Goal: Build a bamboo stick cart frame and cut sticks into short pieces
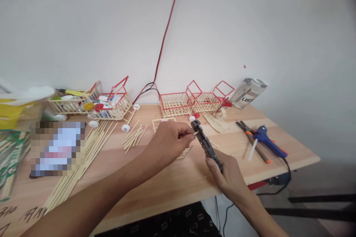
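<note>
My left hand (175, 137) pinches a thin wooden stick (196, 133), its tip at the head of a pair of black pliers (205, 143). The handles of those pliers are wrapped in my right hand (225, 170), and the tool tilts up to the left. Behind and under my left hand lies a small wooden stick frame (156, 125), mostly hidden by the hand. Short cut sticks (135, 136) lie in a loose heap to the left of it.
Long sticks (80, 159) and a blurred phone (58, 150) lie left. Stick carts (114, 107) filled with caps and baskets with red rims (175, 104) line the wall. To the right are a blue glue gun (268, 142), orange-handled pliers (254, 142) and a clear bottle (249, 92).
</note>
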A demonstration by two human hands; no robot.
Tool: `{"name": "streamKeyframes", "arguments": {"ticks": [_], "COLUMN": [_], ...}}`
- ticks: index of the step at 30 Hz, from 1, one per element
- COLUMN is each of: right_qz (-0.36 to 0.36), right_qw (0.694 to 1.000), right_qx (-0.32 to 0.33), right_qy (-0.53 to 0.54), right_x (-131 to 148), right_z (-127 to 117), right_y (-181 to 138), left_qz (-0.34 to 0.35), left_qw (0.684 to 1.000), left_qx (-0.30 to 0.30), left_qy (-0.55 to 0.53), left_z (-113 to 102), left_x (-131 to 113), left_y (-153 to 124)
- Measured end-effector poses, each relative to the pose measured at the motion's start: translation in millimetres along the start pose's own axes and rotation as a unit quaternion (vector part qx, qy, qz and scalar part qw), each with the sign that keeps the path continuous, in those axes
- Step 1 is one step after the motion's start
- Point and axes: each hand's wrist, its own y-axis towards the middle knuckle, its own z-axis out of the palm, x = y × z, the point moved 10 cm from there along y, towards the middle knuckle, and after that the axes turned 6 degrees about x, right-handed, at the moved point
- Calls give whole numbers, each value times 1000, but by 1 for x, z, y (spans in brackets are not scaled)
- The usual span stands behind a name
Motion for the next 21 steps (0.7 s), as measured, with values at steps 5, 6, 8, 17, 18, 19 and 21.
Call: {"name": "streamKeyframes", "arguments": {"ticks": [5, 6, 8, 17, 18, 19, 21], "right_qz": [-13, -13, -12, -8, -7, -4, 0], "right_qw": [1000, 1000, 1000, 999, 999, 999, 999], "right_qx": [-23, -25, -26, -35, -39, -42, -38], "right_qy": [-10, -11, -13, -15, -19, -22, -25], "right_x": [1, 0, -2, -11, -11, -11, -11], "right_z": [0, 0, 2, 6, 5, 5, 5], "right_y": [0, -1, -1, -3, -1, 0, 5], "left_qz": [9, 10, 12, 24, 28, 34, 45], "left_qw": [1000, 1000, 1000, 999, 999, 998, 998], "left_qx": [0, -1, -3, -12, -16, -19, -25], "left_qy": [14, 18, 23, 39, 40, 42, 48], "left_z": [2, 3, 4, 5, 4, 4, 1], "left_x": [-2, -2, -2, -6, -6, -7, -8], "left_y": [0, 0, 0, 1, 1, 0, 0]}}
